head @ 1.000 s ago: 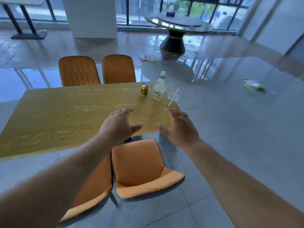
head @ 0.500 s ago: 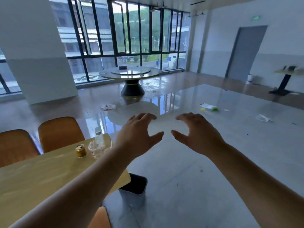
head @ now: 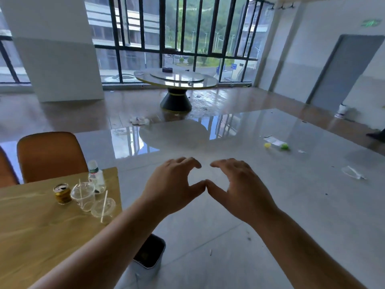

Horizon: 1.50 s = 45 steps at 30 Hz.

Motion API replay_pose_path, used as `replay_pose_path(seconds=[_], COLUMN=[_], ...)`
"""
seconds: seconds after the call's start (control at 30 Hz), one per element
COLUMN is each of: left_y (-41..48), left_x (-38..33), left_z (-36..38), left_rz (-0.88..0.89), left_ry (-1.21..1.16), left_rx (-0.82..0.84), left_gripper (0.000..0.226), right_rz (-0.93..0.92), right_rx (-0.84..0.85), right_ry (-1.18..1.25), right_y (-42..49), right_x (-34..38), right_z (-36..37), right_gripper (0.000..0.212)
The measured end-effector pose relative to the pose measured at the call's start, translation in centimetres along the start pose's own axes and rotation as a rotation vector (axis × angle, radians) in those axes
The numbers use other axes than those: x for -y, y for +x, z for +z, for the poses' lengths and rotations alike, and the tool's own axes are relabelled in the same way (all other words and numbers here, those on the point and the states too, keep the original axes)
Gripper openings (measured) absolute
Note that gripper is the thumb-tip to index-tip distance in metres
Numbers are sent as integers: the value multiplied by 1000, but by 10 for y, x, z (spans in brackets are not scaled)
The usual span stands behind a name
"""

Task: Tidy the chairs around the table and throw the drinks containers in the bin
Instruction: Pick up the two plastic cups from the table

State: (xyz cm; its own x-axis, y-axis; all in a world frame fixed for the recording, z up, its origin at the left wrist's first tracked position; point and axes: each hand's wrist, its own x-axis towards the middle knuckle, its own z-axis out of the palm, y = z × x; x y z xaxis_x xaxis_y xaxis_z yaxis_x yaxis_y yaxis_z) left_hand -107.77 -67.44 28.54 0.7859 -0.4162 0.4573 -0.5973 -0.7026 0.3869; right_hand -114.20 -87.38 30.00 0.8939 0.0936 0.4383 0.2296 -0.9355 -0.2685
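Observation:
The wooden table fills the lower left. Near its far right corner stand a gold can, a clear plastic bottle with a white cap, a clear cup with a straw, and a second clear cup with a straw. An orange chair stands behind the table, and the edge of another orange chair shows at the far left. A grey bin sits on the floor beside the table's right end, partly hidden by my left forearm. My left hand and right hand hover empty over the floor, fingers spread, thumbs touching.
A round glass-topped table on a dark pedestal stands by the windows. Litter lies on the glossy floor: crumpled paper, yellow and green scraps, and a clear wrapper. A white pillar rises at the left; a grey door is at the right.
The view has lifted from the near chairs and turned right to the table's end, bringing the bin and the drinks closer. Both hands stayed empty and drew together until the thumbs met.

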Motion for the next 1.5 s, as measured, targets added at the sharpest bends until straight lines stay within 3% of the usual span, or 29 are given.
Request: replay_pose_path(seconds=[0.27,0.53,0.67,0.77,0.97,1.23,1.33,1.5], left_y=[94,156,152,133,95,56,35,8], left_x=[137,230,266,273,236,226,252,315], left_z=[82,89,91,93,106,149,168,202], left_rz=[-358,-610,-847,-1117,-1631,-1920,-1993,-2095], left_ry=[-123,-9,103,183,228,210,155,-58], left_rx=[114,55,7,-28,-120,-327,-413,-554], left_gripper=[54,64,66,72,105,112,115,128], right_rz=[-5,-176,-310,-466,-807,-1017,-1076,-1013], right_rx=[290,424,557,697,932,1101,1142,1206], right_ry=[89,241,399,461,528,565,493,393], right_y=[142,282,342,377,422,422,404,383], right_x=[-80,-108,-109,-100,-76,6,34,87], right_z=[110,199,265,314,372,431,462,520], right_gripper=[57,55,49,48,59,71,79,101])
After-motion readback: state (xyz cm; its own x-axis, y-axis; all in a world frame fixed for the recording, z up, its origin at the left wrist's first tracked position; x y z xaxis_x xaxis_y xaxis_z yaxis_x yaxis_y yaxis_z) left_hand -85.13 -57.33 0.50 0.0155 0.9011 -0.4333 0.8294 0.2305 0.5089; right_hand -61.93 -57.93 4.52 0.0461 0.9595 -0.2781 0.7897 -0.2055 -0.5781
